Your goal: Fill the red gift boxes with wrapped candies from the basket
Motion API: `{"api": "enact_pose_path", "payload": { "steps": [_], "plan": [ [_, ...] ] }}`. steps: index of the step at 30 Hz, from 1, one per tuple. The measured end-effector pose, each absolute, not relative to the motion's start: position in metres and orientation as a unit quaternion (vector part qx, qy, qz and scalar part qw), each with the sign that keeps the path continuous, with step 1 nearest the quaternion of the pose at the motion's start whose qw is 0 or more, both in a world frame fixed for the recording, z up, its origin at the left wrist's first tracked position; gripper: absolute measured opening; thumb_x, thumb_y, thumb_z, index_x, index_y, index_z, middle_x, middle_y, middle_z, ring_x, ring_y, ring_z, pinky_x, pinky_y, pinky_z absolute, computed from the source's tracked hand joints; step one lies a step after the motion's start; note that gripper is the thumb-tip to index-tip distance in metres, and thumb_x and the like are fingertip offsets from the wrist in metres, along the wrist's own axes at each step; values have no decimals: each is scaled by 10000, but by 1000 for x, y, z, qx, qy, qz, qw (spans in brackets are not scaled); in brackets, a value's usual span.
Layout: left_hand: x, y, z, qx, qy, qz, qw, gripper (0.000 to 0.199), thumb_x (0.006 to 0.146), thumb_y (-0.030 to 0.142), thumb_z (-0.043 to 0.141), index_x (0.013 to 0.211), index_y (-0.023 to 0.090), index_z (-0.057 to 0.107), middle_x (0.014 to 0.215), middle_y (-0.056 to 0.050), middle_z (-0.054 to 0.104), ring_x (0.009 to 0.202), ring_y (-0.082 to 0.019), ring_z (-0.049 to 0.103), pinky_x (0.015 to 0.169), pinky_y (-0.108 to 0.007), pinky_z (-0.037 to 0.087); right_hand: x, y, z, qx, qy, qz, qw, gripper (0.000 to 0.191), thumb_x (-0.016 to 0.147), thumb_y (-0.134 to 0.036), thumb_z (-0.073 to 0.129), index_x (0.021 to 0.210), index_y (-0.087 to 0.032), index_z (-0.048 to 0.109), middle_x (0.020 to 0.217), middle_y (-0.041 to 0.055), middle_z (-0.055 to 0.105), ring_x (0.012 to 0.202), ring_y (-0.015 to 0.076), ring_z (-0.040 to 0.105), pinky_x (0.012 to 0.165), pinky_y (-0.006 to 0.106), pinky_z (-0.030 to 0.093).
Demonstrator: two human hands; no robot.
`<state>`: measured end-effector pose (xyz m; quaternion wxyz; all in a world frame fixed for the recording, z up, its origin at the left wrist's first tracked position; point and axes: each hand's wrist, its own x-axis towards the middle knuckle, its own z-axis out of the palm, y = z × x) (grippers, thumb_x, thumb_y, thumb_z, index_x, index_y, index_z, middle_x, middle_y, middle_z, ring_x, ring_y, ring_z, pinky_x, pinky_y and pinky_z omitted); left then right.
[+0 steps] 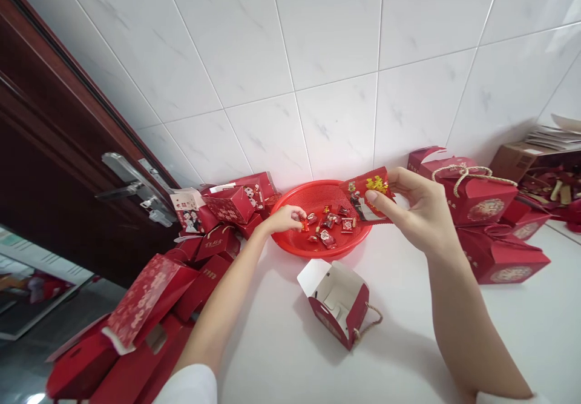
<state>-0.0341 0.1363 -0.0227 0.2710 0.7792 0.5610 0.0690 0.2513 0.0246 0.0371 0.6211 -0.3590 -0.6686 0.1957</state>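
Observation:
My right hand (415, 207) grips a flat red packet (358, 195) with gold lettering and a printed couple, thumb across its front, held above the right side of a red plastic basket (284, 243). Over the basket's left side, my left hand (287, 219) has its fingers closed on a small red wrapped candy (304, 226). Several wrapped candies (327, 238) lie in the bottom of the basket. In front of it stands a red gift box (338, 307), its top flaps open, white inside, with a rope handle hanging to the right. No contents show in the part of its inside that I see.
Many red gift boxes (218, 243) are piled along the left edge. Closed boxes with rope handles (485, 201) stand at the right, near a cardboard carton (512, 155). Behind is a tiled wall (336, 119); a dark door with a metal handle (131, 186) is at the left.

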Motion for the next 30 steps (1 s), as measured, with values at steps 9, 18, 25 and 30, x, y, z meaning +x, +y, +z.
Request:
{"api": "enact_pose_path", "payload": {
  "steps": [9,18,25,30],
  "plan": [
    [-17,38,29,812,374,132,429,363,794,273,691,1143,189,645,959,-39,692,877,-165,660,798,-294,528,246,17,38,-355,-676,207,612,168,819,-374,718,814,-213,673,818,20,709,795,196,666,777,349,558],
    [-7,0,33,854,472,-28,216,390,887,451,583,1183,217,680,1045,-62,702,959,-226,642,817,-296,480,235,6,32,-367,-721,259,528,131,815,-307,689,814,-183,648,817,20,680,774,181,625,710,311,508],
    [-5,3,20,821,492,-76,279,578,708,579,730,1160,227,655,1033,-29,696,866,-215,645,702,-258,459,214,-2,26,-296,-796,357,389,65,827,-220,631,800,-191,579,799,-2,643,738,152,592,677,280,477],
    [-14,8,9,826,387,-61,406,527,620,456,842,1069,240,671,1050,16,716,962,-211,654,814,-248,482,206,0,13,-305,-857,330,252,185,821,-159,604,996,-205,566,880,5,667,741,154,598,653,266,449]
  ]
}}
